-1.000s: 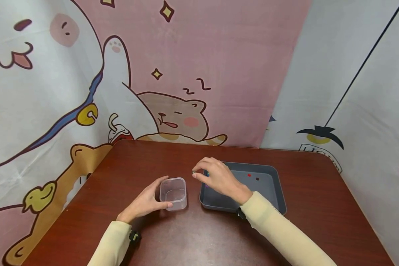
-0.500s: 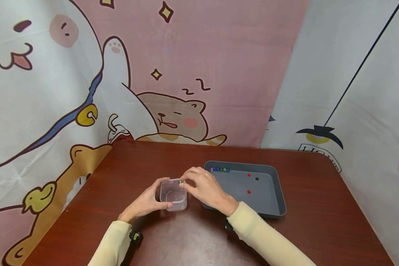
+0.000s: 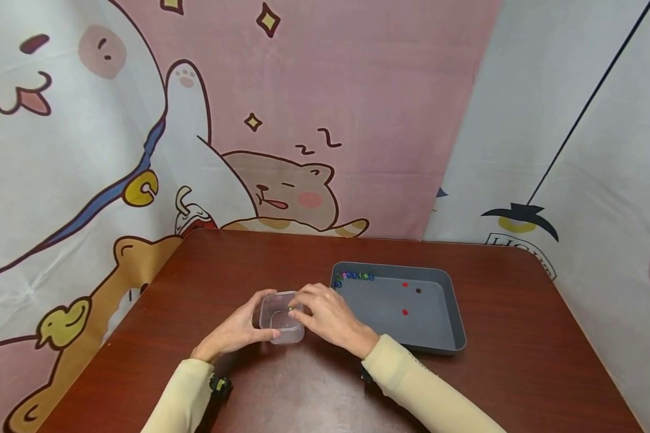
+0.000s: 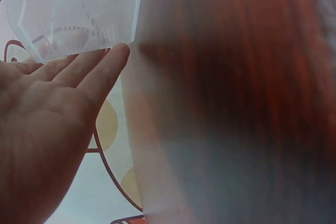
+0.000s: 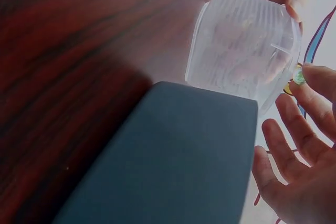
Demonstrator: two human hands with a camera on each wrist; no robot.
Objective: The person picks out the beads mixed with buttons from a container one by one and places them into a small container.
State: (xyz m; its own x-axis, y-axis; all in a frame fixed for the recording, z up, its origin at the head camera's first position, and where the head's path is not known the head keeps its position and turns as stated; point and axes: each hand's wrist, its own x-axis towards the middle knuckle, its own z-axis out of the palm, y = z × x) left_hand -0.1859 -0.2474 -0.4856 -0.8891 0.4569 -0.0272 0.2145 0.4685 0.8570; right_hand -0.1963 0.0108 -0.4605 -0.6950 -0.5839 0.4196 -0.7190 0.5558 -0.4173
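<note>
My left hand holds a small clear plastic container, its thumb along the near side and its fingers round the far left side. The container stands open at the top on the table. Over its right rim comes my right hand, pinching a small green bead between thumb and index finger. In the right wrist view the other fingers are spread beside the container. The left wrist view has the left fingers against the container's wall.
A grey tray lies right of the container. Several blue, green and pink beads line its far left corner. Two red beads and a dark one lie farther right. A printed cloth hangs behind the table.
My right hand has moved left from over the tray to the container, carrying the green bead, and has dipped a little at the rim. The left hand and container stay put.
</note>
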